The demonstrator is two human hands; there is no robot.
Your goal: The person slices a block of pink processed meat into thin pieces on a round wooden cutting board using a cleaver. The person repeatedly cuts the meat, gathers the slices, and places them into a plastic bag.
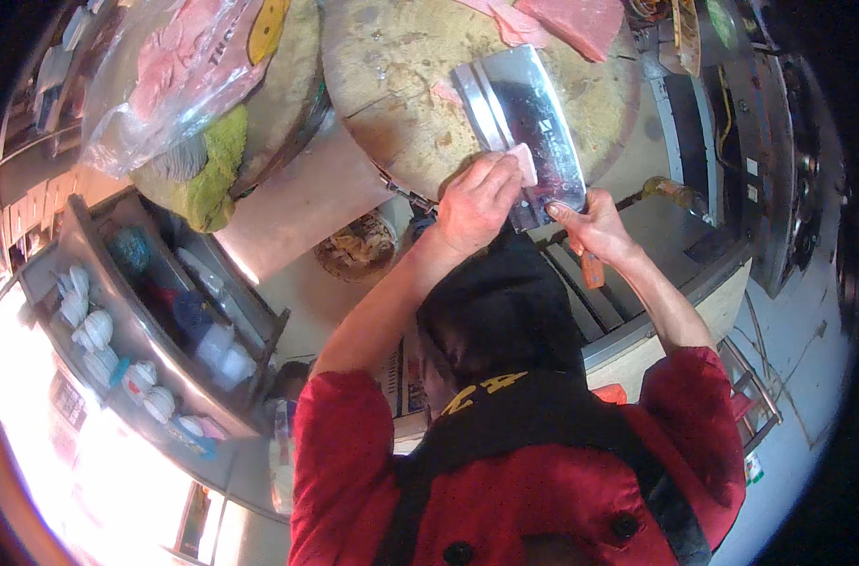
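Observation:
My right hand grips a broad steel cleaver by its orange-brown handle, with the thumb on the heel of the blade. The blade points away from me over a round wooden chopping block. My left hand pinches a small pale pink piece, apparently meat, against the flat of the blade. A thick slab of pink meat lies at the far side of the block with thinner slices beside it. One small pink scrap sits by the cleaver's edge.
On the left, a clear plastic bag of pink meat rests on a second block, near a yellow-green cloth. A round bin stands below. An open metal drawer and stacked white bowls are lower left.

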